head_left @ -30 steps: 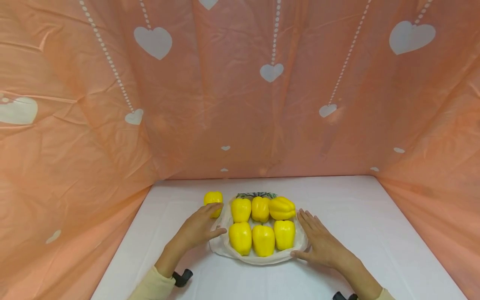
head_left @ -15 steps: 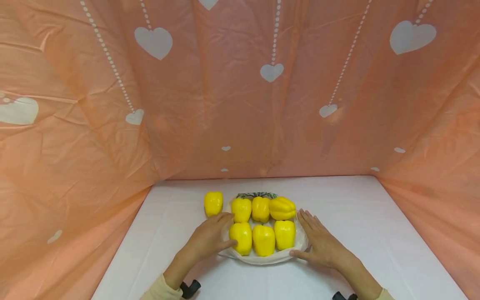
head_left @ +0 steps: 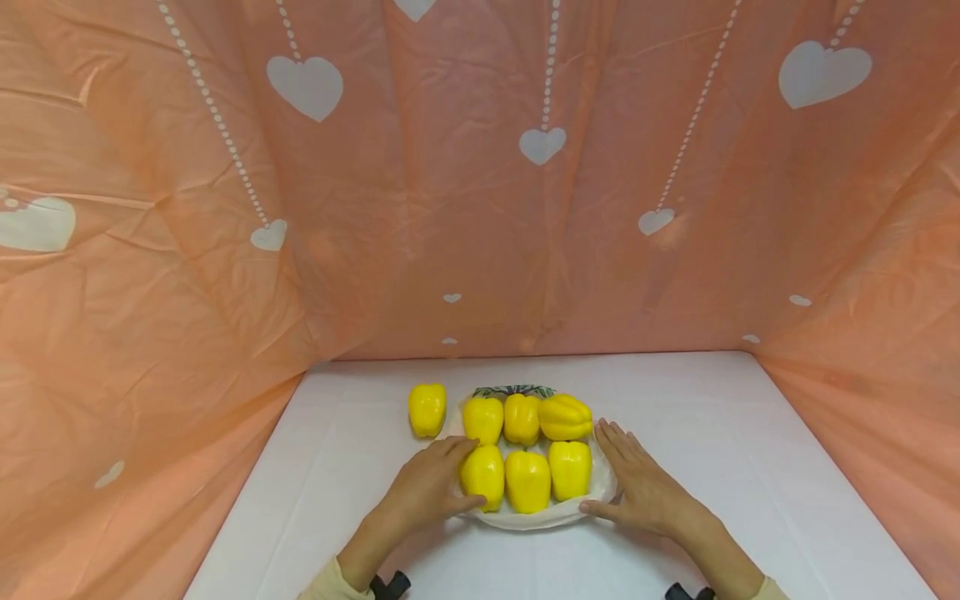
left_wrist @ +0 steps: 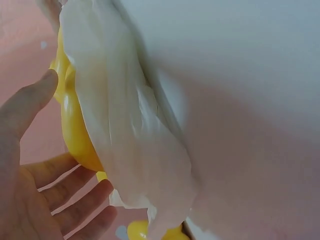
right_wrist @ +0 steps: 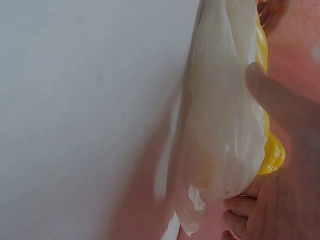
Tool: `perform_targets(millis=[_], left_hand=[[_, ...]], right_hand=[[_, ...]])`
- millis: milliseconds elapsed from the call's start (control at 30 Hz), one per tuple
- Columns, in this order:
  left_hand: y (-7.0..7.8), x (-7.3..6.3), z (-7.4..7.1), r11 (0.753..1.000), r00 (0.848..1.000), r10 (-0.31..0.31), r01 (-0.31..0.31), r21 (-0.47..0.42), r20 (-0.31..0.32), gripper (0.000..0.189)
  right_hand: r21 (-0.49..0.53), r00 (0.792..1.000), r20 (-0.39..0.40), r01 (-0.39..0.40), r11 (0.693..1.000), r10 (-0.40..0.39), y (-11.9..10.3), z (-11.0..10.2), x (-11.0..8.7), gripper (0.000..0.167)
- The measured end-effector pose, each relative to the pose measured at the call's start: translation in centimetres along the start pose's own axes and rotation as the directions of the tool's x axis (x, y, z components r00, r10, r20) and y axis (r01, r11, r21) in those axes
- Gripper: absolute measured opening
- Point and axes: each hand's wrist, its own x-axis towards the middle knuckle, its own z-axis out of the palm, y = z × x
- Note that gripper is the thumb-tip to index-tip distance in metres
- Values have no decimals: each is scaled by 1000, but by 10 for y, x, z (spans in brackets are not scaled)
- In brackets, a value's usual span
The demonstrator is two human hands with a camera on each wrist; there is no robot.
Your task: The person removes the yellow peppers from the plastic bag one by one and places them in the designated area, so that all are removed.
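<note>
Head view: seven peppers (head_left: 527, 482), two hands (head_left: 647, 492)

No text, label, brand, number or sign can be read anywhere here.

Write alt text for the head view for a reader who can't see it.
A person's left hand and right hand flank six yellow peppers set in two rows of three in a pale wrapping. A seventh pepper sits apart on the white table, at left; a heart-patterned orange curtain hangs behind.
</note>
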Motion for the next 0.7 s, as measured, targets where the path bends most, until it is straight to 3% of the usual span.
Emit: perform_targets(millis=[433, 700], left_hand=[[3, -2, 10, 1000, 998, 10, -9, 26, -55, 91], [5, -2, 11, 1000, 999, 2, -1, 16, -39, 96]], right_hand=[[1, 1000, -6, 11, 1000, -11, 0, 1, 0, 120], [11, 1000, -3, -1, 1000, 1, 0, 2, 0, 121]])
